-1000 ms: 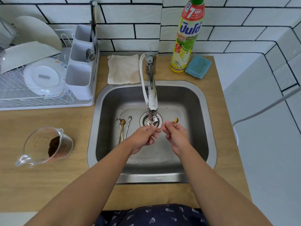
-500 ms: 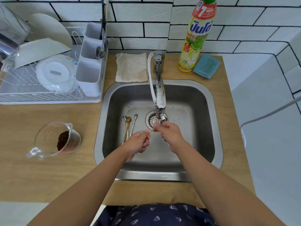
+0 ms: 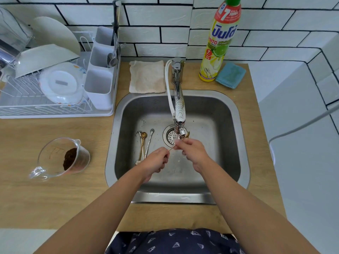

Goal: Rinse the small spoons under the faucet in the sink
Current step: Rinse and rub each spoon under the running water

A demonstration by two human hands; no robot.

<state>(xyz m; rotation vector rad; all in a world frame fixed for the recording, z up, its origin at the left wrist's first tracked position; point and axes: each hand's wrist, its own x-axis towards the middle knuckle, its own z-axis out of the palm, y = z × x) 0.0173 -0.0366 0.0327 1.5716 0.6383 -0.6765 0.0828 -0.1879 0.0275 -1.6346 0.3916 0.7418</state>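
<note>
A small gold spoon point(image 3: 186, 135) is held under the faucet point(image 3: 179, 114), its bowl just right of the spout where water runs down. My left hand point(image 3: 156, 161) pinches the end of its thin handle. My right hand point(image 3: 191, 150) pinches the spoon nearer the bowl. Several more small spoons point(image 3: 144, 143), gold and silver, lie side by side on the floor of the steel sink point(image 3: 244, 143), left of the drain point(image 3: 170, 137).
A glass measuring cup point(image 3: 58, 158) with brown grounds lies on the wooden counter at the left. A dish rack point(image 3: 55, 79) with plates and a cutlery holder stands at the back left. Behind the sink are a beige cloth point(image 3: 146, 77), a dish soap bottle point(image 3: 220, 41) and a blue sponge point(image 3: 230, 75).
The spoon's bowl has moved left from beside the stream to right at the spout. Both hands shifted with it, and the left hand slid out toward the handle's end.
</note>
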